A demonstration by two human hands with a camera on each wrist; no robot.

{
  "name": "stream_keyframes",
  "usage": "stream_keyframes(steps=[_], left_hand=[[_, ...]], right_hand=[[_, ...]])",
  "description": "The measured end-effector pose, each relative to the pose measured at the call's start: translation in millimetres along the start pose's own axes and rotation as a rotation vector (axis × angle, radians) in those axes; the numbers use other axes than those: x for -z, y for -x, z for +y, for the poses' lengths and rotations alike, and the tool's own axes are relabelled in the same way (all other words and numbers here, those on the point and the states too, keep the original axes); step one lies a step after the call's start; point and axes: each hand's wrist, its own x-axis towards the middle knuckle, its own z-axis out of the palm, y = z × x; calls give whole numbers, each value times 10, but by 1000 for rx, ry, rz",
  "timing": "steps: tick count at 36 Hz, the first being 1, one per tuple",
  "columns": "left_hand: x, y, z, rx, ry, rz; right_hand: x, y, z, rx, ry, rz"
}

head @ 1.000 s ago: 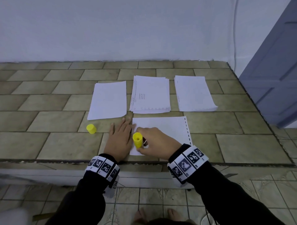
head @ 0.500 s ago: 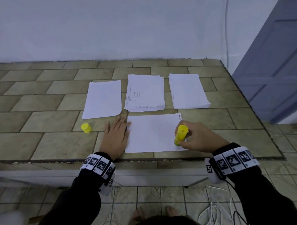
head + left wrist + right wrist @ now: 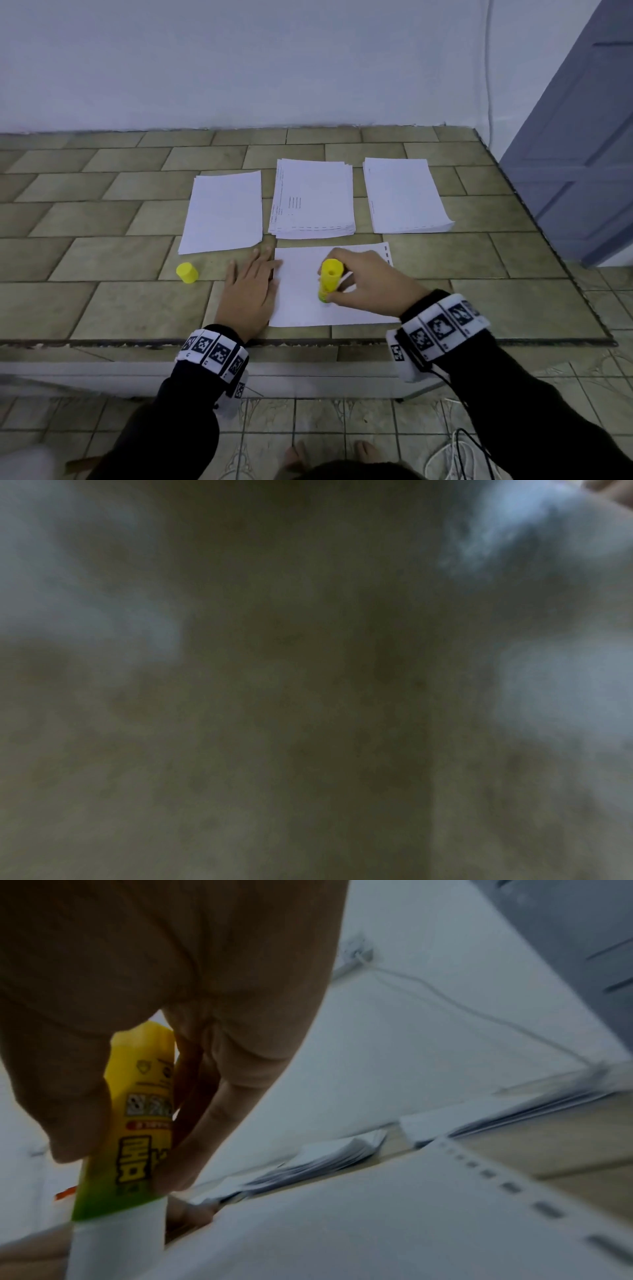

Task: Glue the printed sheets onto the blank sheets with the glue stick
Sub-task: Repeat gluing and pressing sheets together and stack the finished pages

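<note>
A white sheet [image 3: 301, 308] with a perforated right edge lies at the near edge of the tiled counter. My right hand [image 3: 363, 284] grips a yellow glue stick [image 3: 329, 279], tip down on the sheet's middle. In the right wrist view the glue stick [image 3: 137, 1123] stands between thumb and fingers, its white end on the sheet [image 3: 377, 1231]. My left hand [image 3: 251, 291] lies flat with straight fingers on the counter, its fingers on the sheet's left edge. The left wrist view is a dark blur. Three paper stacks lie behind: left stack [image 3: 222, 212], printed middle stack [image 3: 313, 198], right stack [image 3: 404, 195].
The yellow cap [image 3: 187, 272] stands on the counter [image 3: 102, 308] left of my left hand. A white wall runs behind the counter. A grey-blue door [image 3: 582, 137] is at the right. Cables [image 3: 459, 455] lie on the floor below.
My right hand has swept the glue stick from the sheet's left to its right edge, then back to the middle. My left hand stays flat at the sheet's left edge.
</note>
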Motion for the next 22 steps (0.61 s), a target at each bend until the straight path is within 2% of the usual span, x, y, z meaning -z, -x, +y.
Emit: stream_keyframes(steps=[11,19,22], left_hand=[[-8,-4,-58,-24,-46,-76],[32,8,5,-37,-12,-23],[-2,-1,-13,-22,-18,-11]], right_hand=[[-480,-384,-254,171,87,-109],[-347,-631,-240,178,160,-99],[-264,-793,-189,126,207,-72]])
